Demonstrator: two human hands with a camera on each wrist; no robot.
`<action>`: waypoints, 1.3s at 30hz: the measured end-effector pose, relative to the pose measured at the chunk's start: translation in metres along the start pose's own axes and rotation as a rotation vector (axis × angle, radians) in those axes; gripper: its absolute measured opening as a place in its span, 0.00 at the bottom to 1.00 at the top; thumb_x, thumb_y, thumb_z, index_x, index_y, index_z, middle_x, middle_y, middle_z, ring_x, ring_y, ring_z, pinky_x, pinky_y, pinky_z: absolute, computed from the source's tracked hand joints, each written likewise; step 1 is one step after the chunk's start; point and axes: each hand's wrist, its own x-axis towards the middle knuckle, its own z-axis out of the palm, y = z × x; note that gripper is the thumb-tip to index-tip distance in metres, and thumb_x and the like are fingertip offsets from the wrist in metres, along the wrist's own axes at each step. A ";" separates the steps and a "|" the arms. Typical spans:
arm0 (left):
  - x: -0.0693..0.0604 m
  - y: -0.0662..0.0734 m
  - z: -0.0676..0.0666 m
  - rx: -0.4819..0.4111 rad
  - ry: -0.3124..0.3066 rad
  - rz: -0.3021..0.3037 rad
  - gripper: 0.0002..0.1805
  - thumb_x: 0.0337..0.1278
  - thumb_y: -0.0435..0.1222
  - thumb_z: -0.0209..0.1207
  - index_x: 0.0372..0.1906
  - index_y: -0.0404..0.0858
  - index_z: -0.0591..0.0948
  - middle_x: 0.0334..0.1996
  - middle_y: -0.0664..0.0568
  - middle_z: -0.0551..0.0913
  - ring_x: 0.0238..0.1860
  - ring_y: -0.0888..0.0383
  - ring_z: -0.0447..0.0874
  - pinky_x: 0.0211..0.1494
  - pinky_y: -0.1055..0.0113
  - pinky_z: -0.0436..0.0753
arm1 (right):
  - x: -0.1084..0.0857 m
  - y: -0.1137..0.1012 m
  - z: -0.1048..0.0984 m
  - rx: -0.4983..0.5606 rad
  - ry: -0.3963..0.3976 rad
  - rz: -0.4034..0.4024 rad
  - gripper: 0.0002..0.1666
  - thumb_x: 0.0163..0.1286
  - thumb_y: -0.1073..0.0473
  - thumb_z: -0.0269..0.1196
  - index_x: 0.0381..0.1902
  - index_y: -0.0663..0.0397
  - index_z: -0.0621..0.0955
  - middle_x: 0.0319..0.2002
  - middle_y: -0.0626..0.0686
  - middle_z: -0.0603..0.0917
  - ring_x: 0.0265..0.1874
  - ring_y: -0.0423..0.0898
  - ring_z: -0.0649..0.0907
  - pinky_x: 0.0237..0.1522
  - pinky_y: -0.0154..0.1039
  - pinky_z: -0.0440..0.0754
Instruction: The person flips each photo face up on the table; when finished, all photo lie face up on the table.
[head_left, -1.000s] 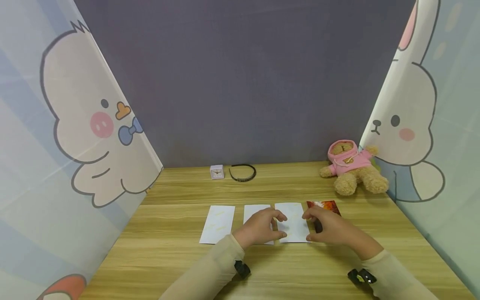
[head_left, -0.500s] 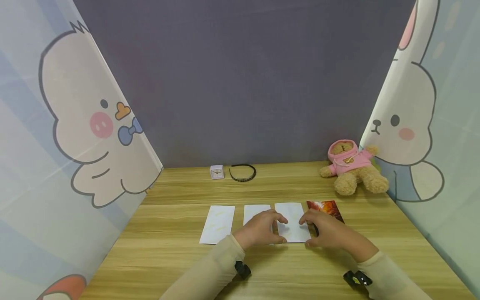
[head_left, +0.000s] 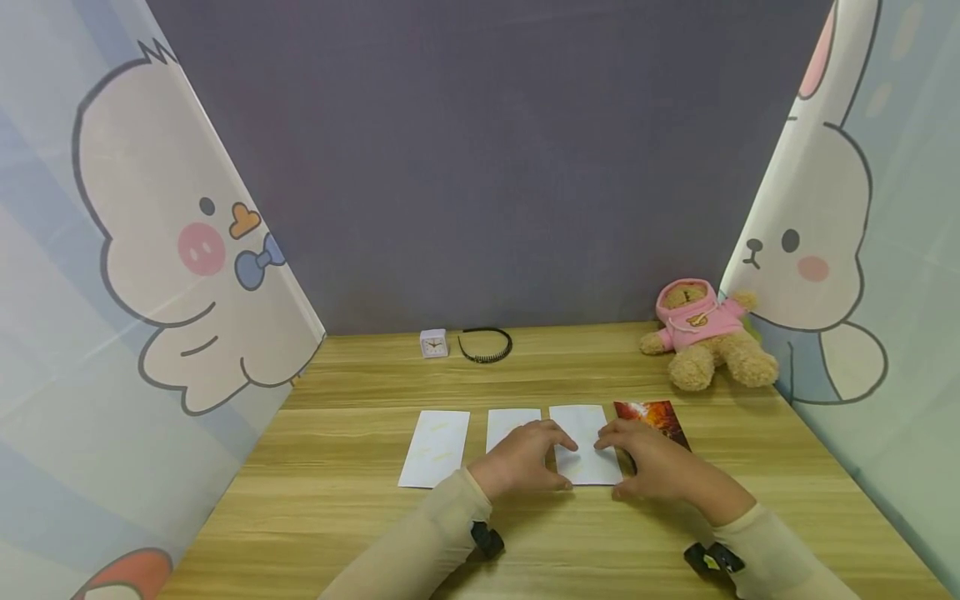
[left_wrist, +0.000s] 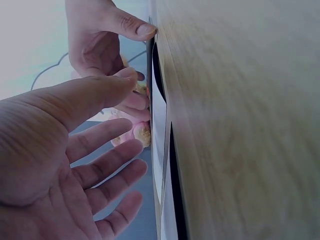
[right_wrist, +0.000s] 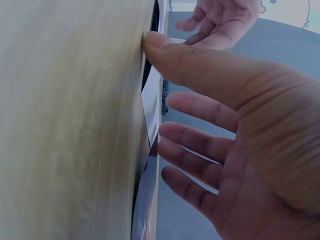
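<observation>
Three white cards lie in a row on the wooden table: a left card [head_left: 435,450], a middle card [head_left: 504,425] partly covered by a hand, and a third card [head_left: 587,458]. At the row's right end a card with a red and dark picture [head_left: 652,417] is partly hidden. My left hand [head_left: 525,458], fingers spread and bent, hovers over the middle card and the third card's left edge. My right hand [head_left: 660,467] is over the third card's right edge and the picture card, its thumb tip near the table in the right wrist view. Neither holds anything.
A small pale clock [head_left: 434,344] and a black toothed headband [head_left: 486,346] stand and lie at the back. A teddy bear in a pink hoodie [head_left: 705,325] is at the back right. Cartoon-printed cloths hang on both sides, a grey one [head_left: 480,167] behind.
My right hand has moved a little to the left, over the third card's edge, and more of the picture card shows. The left hand has barely moved. The cards lie where they were.
</observation>
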 end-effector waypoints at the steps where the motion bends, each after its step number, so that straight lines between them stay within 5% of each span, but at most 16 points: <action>1: 0.000 0.000 0.000 0.002 -0.004 -0.001 0.28 0.53 0.50 0.79 0.59 0.49 0.87 0.58 0.65 0.82 0.63 0.63 0.77 0.69 0.62 0.74 | 0.000 0.000 0.000 0.000 -0.006 0.002 0.37 0.51 0.47 0.85 0.58 0.50 0.85 0.63 0.54 0.80 0.64 0.63 0.77 0.61 0.66 0.77; 5: 0.000 0.001 0.000 0.005 -0.018 0.007 0.28 0.54 0.50 0.79 0.59 0.48 0.86 0.59 0.65 0.82 0.64 0.65 0.76 0.71 0.55 0.74 | -0.001 -0.001 0.001 -0.003 -0.023 0.006 0.36 0.52 0.47 0.84 0.58 0.50 0.86 0.64 0.55 0.80 0.64 0.64 0.77 0.61 0.65 0.77; 12: 0.001 0.000 0.002 0.041 -0.051 0.034 0.29 0.53 0.50 0.79 0.60 0.47 0.87 0.60 0.64 0.83 0.64 0.65 0.77 0.71 0.62 0.72 | -0.001 -0.004 0.001 -0.005 -0.022 -0.004 0.32 0.53 0.48 0.84 0.55 0.48 0.87 0.61 0.52 0.81 0.61 0.61 0.80 0.60 0.62 0.79; 20: 0.000 0.001 0.003 0.057 -0.079 0.047 0.29 0.54 0.50 0.79 0.59 0.46 0.86 0.61 0.62 0.83 0.65 0.64 0.77 0.76 0.57 0.67 | -0.001 -0.003 0.003 -0.013 -0.019 -0.004 0.31 0.53 0.47 0.84 0.53 0.47 0.87 0.60 0.52 0.81 0.60 0.59 0.80 0.59 0.61 0.79; 39: 0.001 -0.002 0.006 0.037 -0.079 0.021 0.27 0.52 0.49 0.80 0.56 0.48 0.88 0.60 0.63 0.82 0.62 0.66 0.78 0.68 0.69 0.73 | 0.000 -0.005 0.004 -0.040 -0.002 -0.013 0.23 0.57 0.50 0.82 0.49 0.46 0.88 0.61 0.53 0.82 0.61 0.62 0.80 0.59 0.62 0.79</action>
